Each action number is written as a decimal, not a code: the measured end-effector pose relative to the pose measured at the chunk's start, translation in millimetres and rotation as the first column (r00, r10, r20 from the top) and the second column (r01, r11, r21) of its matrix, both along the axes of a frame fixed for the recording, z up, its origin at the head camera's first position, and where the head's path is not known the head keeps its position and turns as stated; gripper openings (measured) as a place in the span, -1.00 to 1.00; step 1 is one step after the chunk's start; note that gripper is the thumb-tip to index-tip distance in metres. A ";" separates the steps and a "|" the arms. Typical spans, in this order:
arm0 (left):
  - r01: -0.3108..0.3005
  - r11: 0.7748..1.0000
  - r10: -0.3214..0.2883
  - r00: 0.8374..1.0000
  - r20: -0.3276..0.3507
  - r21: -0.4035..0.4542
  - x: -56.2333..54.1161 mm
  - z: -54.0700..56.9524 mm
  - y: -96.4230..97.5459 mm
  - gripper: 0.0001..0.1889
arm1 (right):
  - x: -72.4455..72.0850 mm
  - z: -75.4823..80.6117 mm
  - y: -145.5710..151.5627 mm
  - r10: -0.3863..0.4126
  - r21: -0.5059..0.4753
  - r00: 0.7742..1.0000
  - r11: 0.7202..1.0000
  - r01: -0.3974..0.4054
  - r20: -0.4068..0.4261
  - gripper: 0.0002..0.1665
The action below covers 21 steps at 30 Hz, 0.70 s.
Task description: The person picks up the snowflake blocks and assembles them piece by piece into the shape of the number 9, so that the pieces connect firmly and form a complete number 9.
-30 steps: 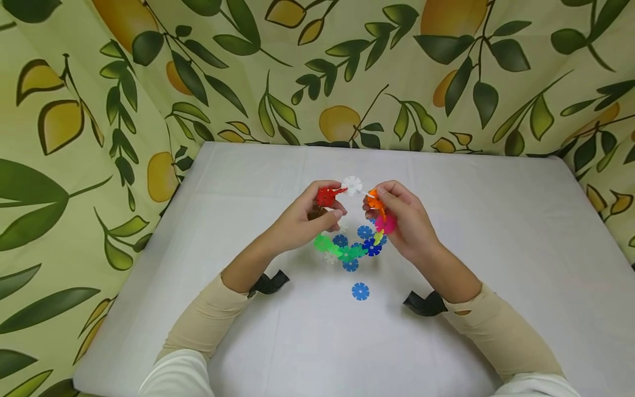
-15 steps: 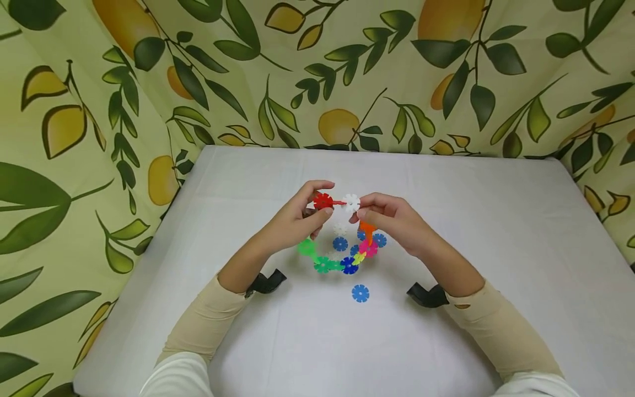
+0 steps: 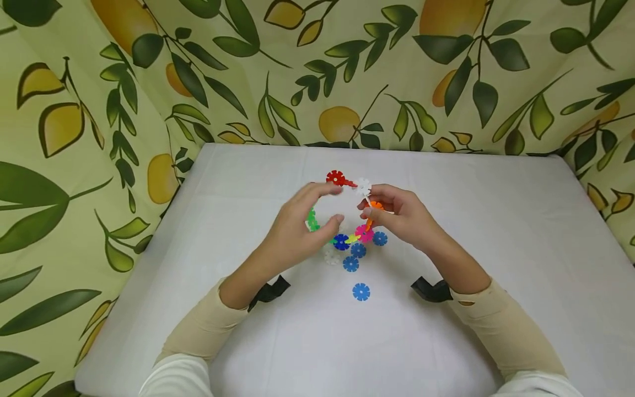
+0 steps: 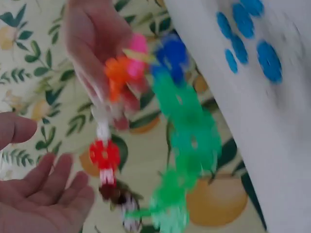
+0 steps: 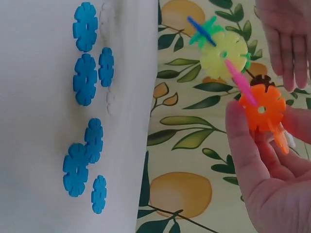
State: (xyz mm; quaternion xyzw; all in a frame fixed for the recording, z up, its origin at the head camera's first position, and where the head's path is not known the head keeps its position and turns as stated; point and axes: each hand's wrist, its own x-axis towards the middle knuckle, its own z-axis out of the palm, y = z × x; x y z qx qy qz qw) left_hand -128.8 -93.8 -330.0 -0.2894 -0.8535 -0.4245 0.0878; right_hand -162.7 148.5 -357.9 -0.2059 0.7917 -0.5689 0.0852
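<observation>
Right wrist, unlike head: brown disc (image 5: pixel 262 80)

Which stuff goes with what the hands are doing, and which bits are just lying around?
Part of the job:
chain of joined colourful discs
right hand, pinching it
left hand, close by

Just lying around:
loose blue discs, maybe spares
pale discs near them

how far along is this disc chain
Done: a multicoloured disc chain is linked. In hand: the right hand holds it near the orange disc; the left hand is beside it, holding nothing. Remaining: loose blue discs on the table, perhaps to be added; whether the chain closes fully I can't tell.
</observation>
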 end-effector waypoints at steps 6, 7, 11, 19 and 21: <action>0.202 0.965 -0.258 0.856 0.449 0.169 -0.7 -14.8 13.9 -0.28 | 10.5 -0.2 -9.9 -0.018 0.016 0.974 1.000 0.022 -0.228 -0.56; 0.220 0.946 -0.313 0.807 0.500 0.237 -2.6 -17.8 15.4 -0.31 | 12.9 -0.1 -11.1 0.001 0.017 0.968 1.000 0.004 -0.252 -0.53; 0.209 0.886 -0.430 0.706 0.563 0.414 -7.2 -22.5 15.8 -0.44 | 17.1 3.1 -12.7 0.057 -0.050 0.966 0.996 -0.072 -0.253 -0.47; -0.036 0.822 -0.348 0.759 0.551 0.569 -12.8 -10.5 7.0 -0.55 | 8.8 -0.9 -4.4 0.239 0.292 0.955 0.939 -0.180 -0.178 -0.78; -0.066 0.803 -0.334 0.773 0.540 0.592 -13.7 -8.1 5.6 -0.59 | 8.1 -7.5 -7.7 0.342 0.469 0.931 0.848 -0.247 -0.128 -0.74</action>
